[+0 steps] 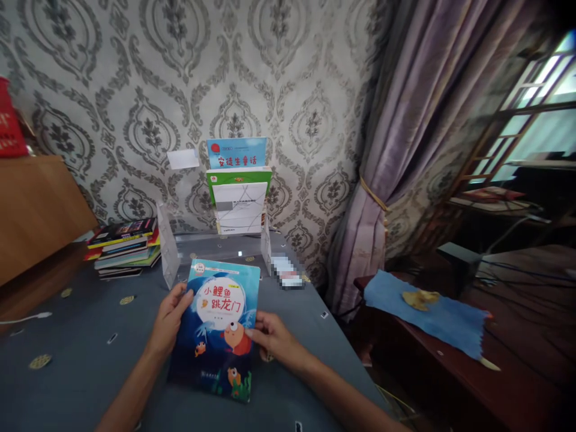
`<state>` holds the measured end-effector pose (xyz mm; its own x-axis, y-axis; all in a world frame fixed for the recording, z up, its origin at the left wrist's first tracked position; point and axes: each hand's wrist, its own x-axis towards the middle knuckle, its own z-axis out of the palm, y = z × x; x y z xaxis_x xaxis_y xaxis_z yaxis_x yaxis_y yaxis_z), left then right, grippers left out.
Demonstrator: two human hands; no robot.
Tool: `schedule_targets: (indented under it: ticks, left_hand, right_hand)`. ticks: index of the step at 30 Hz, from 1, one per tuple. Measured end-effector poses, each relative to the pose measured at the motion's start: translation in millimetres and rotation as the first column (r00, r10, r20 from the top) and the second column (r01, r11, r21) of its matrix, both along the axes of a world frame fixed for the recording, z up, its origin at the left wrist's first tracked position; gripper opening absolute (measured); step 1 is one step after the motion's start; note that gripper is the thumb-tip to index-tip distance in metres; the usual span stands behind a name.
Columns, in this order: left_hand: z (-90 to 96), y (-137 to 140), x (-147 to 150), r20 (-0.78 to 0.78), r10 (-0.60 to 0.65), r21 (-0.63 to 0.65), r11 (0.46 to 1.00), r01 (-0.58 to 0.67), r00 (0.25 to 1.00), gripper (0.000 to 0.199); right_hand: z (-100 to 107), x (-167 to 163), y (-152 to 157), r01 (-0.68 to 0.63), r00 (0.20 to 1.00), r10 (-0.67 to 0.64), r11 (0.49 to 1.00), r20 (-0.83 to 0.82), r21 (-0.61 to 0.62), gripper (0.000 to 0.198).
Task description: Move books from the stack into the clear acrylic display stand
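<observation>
The left hand (pixel 171 313) and right hand (pixel 275 337) grip opposite edges of a closed blue picture book (pixel 213 351), its glossy cover showing orange fish, a white disc and Chinese lettering, above a gray bench (pixel 108 378). Ornate gray-patterned wallpaper (pixel 315 78) lines the wall beside a tied mauve curtain (pixel 405 108).

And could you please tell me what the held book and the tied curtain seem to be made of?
The held book: likely paper, smooth and perhaps coated, judging by the crisp, bright print. The tied curtain: apparently fabric with a soft sheen, since it gathers and hangs in folds.
</observation>
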<state>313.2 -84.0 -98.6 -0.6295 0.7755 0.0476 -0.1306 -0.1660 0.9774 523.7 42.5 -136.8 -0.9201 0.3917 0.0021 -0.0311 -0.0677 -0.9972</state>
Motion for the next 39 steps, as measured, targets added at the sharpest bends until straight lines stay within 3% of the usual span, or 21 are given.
schedule_targets:
  ticks: [4,6,8,11,16,21,25,31,35,39]
  left_hand:
    - [11.9,-1.6,4.1,-0.138,0.016,0.087,0.996,-0.004,0.99,0.056]
    - [15.3,-4.2,4.6,-0.245,0.007,0.088,0.996,0.016,0.969,0.059]
    - [11.5,-7.5,4.4,-0.32,-0.007,0.044,0.999,0.022,0.947,0.062]
    - [-9.5,-12.5,3.3,-0.327,-0.027,-0.043,0.999,0.014,0.945,0.071]
    - [-44.2,-20.4,-4.9,-0.403,-0.057,-0.154,0.988,-0.006,0.913,0.071]
    - [-38.8,-23.5,-15.5,-0.639,-0.19,-0.348,0.936,-0.06,0.746,0.057]
    - [-32.4,-16.0,-17.4,-0.723,-0.215,-0.369,0.924,-0.104,0.657,0.063]
    - [-31.7,-10.6,-19.2,-0.731,-0.18,-0.312,0.946,-0.087,0.659,0.061]
    - [-28.3,-6.4,-19.9,-0.751,-0.147,-0.307,0.941,-0.143,0.644,0.057]
    - [-28.9,0.6,-18.6,-0.749,-0.145,-0.305,0.942,-0.143,0.646,0.056]
  right_hand:
    - [27.2,4.7,10.8,0.064,0.997,-0.051,0.971,-0.06,0.231,0.049]
    - [34.5,7.2,16.3,0.115,0.993,-0.093,0.904,-0.074,0.411,0.039]
    - [35.9,9.7,20.0,0.17,0.985,-0.141,0.806,-0.096,0.566,0.03]
    - [31.1,13.1,20.8,0.228,0.973,-0.197,0.707,-0.124,0.67,0.024]
    - [21.6,15.1,17.4,0.253,0.966,-0.208,0.671,-0.151,0.697,0.022]
    - [13.3,7.4,22.1,0.317,0.947,-0.246,0.644,-0.204,0.696,0.015]
    - [4.1,-2.7,29.9,0.349,0.937,-0.261,0.634,-0.233,0.69,0.017]
    - [3.1,-7.7,37.9,0.355,0.934,-0.262,0.638,-0.241,0.684,0.016]
    - [9.5,-5.3,39.3,0.336,0.941,-0.263,0.651,-0.213,0.681,0.016]
    - [5.0,-4.2,37.9,0.369,0.928,-0.286,0.63,-0.237,0.684,0.014]
